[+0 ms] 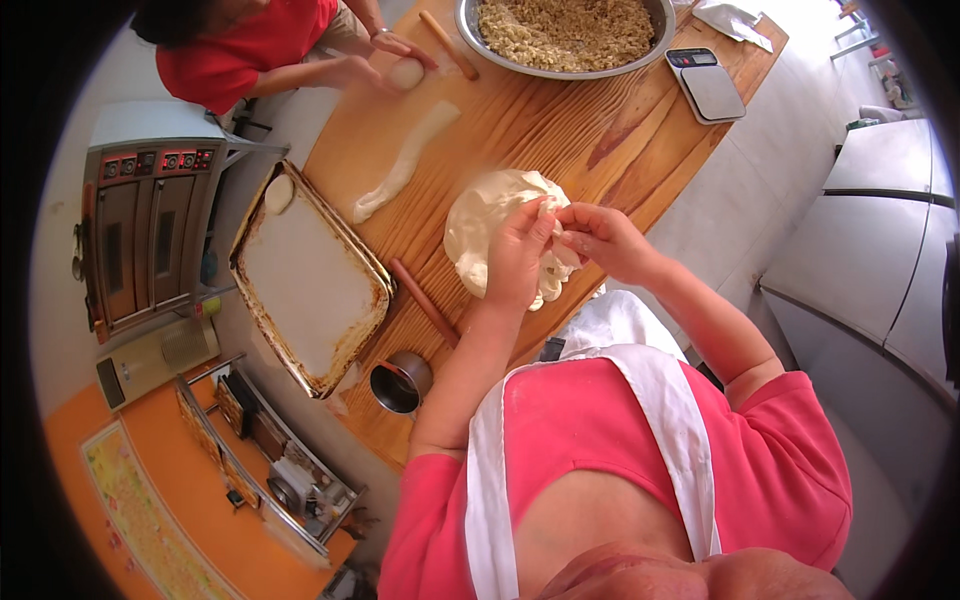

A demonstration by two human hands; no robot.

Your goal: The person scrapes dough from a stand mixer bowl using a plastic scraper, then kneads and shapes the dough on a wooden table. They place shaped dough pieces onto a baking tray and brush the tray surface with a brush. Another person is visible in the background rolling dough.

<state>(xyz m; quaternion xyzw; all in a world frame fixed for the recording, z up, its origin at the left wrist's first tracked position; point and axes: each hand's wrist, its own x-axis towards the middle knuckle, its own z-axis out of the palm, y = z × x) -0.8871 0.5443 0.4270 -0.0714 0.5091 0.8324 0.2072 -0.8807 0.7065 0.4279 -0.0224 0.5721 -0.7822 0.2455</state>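
Observation:
A large soft mound of pale dough [480, 206] lies on the wooden table in front of me. Over its near right side, my left hand [525, 244] and my right hand [606, 238] meet, fingertips close together. Both pinch a small piece of dough [553, 214] between thumbs and fingers. Whether that piece is still joined to the mound cannot be made out. Folded lumps of dough [551, 289] show below my hands at the table's edge. Left of the mound, a long flattened dough strip [409, 161] rests on the wood.
A baking tray [307, 277] holds one dough round [279, 195]. Around the wooden table [540, 127] lie a rolling pin [424, 301], a metal cup [401, 382], another rolling pin [448, 45], a bowl of crumbly filling [566, 34] and a digital scale [706, 86]. Across from me, a co-worker's hands [375, 71] hold a dough ball [406, 73].

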